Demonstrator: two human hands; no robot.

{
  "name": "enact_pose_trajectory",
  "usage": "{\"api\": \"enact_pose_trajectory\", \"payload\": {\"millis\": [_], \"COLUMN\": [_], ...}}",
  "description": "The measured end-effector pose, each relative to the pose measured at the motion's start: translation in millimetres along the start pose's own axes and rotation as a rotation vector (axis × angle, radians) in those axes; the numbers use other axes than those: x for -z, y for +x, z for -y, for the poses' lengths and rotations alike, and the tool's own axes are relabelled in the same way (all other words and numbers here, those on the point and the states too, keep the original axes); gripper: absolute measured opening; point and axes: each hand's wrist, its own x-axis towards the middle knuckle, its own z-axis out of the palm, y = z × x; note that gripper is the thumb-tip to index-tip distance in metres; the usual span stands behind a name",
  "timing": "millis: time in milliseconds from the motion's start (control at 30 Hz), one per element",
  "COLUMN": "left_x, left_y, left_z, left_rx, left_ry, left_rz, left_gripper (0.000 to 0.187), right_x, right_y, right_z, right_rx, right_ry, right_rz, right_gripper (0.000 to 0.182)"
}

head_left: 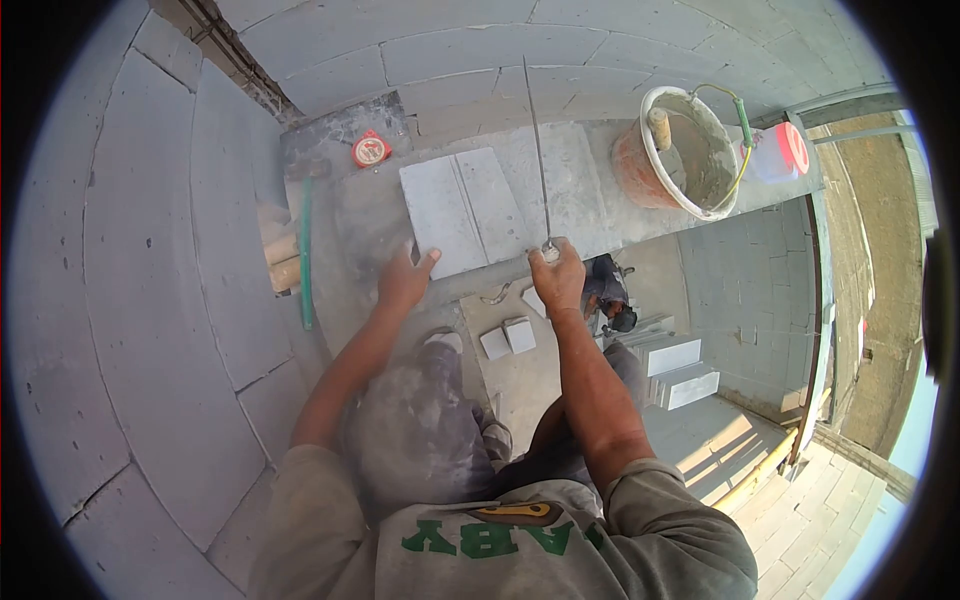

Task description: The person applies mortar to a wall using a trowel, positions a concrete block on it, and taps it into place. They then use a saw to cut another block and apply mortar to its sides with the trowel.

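A pale grey lightweight block (pixel 436 212) lies flat on the scaffold-high ledge in front of me, with a straight dark line running across its top. My left hand (pixel 404 278) grips its near left corner, thumb on top and fingers at the side. My right hand (pixel 560 278) is closed round the handle of a saw (pixel 539 150), seen edge-on as a long thin dark line pointing away from me. The saw is just right of the block, apart from it. The fingers of my right hand partly hide the handle.
On the ledge are a red tape measure (pixel 370 150), a mortar bucket (pixel 645 160) with a tool in it, and a red-lidded container (pixel 780 152). A green hose (pixel 306 255) lies left. Below, a co-worker (pixel 608 290) is near stacked blocks (pixel 680 370). Block walls surround me.
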Motion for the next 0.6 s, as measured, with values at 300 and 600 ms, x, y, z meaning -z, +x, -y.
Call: {"api": "enact_pose_trajectory", "payload": {"millis": [300,600], "left_x": [-15.2,95.1], "left_y": [-5.1,-24.1], "left_z": [21.3,-74.8], "left_rx": [-0.009,0.063], "left_ry": [-0.114,0.016], "left_rz": [0.005,0.084], "left_gripper": [0.070,0.059], "right_x": [0.6,72.3], "right_y": [6.1,13.8], "right_z": [10.3,100.2], "right_rx": [-0.629,-0.469], "right_ry": [0.753,0.761], "right_rz": [0.472,0.375], "right_gripper": [0.025,0.026]}}
